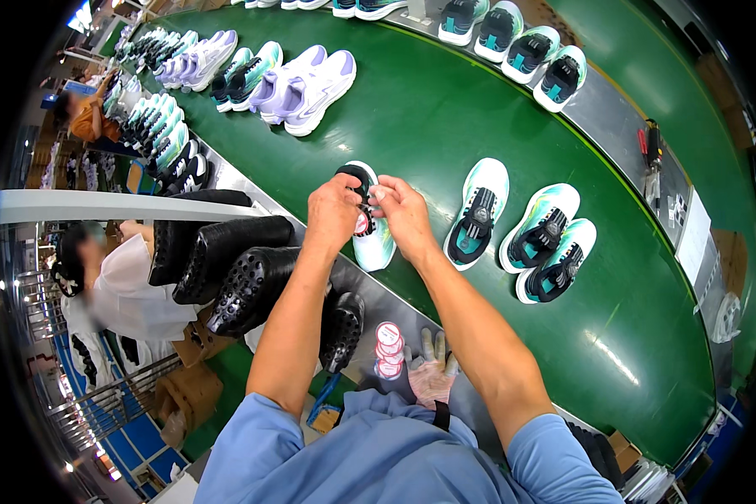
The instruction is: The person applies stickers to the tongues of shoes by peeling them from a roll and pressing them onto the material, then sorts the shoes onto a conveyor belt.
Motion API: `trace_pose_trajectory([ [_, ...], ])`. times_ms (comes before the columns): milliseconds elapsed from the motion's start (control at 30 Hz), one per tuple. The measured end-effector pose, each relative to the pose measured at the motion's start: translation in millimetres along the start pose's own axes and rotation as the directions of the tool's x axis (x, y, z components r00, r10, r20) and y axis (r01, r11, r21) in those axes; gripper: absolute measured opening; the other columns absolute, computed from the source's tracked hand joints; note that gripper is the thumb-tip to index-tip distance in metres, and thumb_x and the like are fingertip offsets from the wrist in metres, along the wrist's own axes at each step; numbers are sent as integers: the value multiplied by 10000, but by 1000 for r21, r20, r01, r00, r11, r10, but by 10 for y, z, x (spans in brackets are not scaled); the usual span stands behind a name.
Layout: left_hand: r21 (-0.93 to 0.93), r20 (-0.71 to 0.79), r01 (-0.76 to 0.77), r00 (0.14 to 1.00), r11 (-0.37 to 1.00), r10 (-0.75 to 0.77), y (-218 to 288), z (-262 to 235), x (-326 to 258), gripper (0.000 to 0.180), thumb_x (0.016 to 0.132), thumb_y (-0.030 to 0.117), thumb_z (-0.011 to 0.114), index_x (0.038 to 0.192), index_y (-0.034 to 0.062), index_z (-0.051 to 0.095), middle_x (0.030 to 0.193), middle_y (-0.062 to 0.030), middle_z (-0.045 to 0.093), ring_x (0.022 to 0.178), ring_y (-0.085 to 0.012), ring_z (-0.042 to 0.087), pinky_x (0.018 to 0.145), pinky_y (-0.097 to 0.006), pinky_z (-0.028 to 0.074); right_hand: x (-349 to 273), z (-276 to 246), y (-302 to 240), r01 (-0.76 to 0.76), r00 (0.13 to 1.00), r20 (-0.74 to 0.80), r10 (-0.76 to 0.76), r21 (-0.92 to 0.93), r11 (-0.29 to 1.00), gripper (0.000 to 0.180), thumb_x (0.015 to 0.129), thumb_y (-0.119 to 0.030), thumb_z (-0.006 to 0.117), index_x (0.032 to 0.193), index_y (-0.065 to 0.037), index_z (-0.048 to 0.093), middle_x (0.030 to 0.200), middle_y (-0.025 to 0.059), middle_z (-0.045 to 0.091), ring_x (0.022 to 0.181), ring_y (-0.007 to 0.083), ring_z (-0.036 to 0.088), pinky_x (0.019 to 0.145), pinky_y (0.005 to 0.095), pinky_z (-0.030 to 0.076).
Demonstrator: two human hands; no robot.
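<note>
A white, mint and black sneaker (373, 249) rests at the near edge of the green belt, its toe toward me. Over its laces and collar, my left hand (333, 212) and my right hand (404, 215) meet with fingers pinched together. What lies between the fingertips is too small to make out. Beside my left palm a round red-and-white tag (361, 223) shows against the shoe's upper. Just right of my right hand stands a matching sneaker (478, 214), and farther right a pair, one of them a white-and-mint sneaker (542, 227).
Several round tags (389, 349) and a glove (431, 372) lie on the metal ledge before me. Black shoe lasts (256, 286) crowd the left. Lilac sneakers (319, 92) line the belt (412, 101) farther off. A red-handled tool (649, 147) lies at right. A person in white (134, 281) works at left.
</note>
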State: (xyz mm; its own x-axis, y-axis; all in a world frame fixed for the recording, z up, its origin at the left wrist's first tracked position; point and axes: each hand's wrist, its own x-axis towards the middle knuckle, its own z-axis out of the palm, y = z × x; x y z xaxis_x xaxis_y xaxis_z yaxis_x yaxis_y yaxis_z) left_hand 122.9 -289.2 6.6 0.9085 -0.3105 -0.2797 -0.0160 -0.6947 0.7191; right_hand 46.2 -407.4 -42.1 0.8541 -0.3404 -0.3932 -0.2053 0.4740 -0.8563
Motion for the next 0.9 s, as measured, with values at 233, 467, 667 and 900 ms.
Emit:
trace_pose_trajectory([
  [233,748,-34,-144,967,648,254,305,-186,139,261,829,53,677,1079,122,702,1079,-149,671,992,-359,674,826,-480,562,-575,-457,-240,120,975,-174,-141,-129,984,237,994,-140,656,1180,8,666,978,81,732,865,130,675,789,269,548],
  [467,650,739,-760,626,-17,246,97,-305,649,612,846,94,700,1406,282,540,1434,-88,504,1301,-299,542,931,-427,552,-1671,-1188,-607,2,831,-260,-492,-883,468,193,882,-84,690,1065,-24,682,1028,158,675,975,352,606,865,451,492],
  [667,585,809,-810,586,48,34,249,-294,996,170,840,109,667,997,74,722,943,-167,736,905,-375,719,818,-446,583,-2009,-1685,-575,-73,763,-328,-557,-900,430,257,857,-62,704,1105,-8,667,1101,164,655,1058,374,586,937,466,477],
  [900,640,675,-642,732,422,90,3,96,678,389,832,130,655,1219,101,671,1134,-241,710,1078,-405,680,941,-500,546,-2074,-2008,-556,-244,631,-521,-575,-837,490,351,856,-88,721,1187,0,643,1194,200,617,1119,390,562,976,467,468],
])
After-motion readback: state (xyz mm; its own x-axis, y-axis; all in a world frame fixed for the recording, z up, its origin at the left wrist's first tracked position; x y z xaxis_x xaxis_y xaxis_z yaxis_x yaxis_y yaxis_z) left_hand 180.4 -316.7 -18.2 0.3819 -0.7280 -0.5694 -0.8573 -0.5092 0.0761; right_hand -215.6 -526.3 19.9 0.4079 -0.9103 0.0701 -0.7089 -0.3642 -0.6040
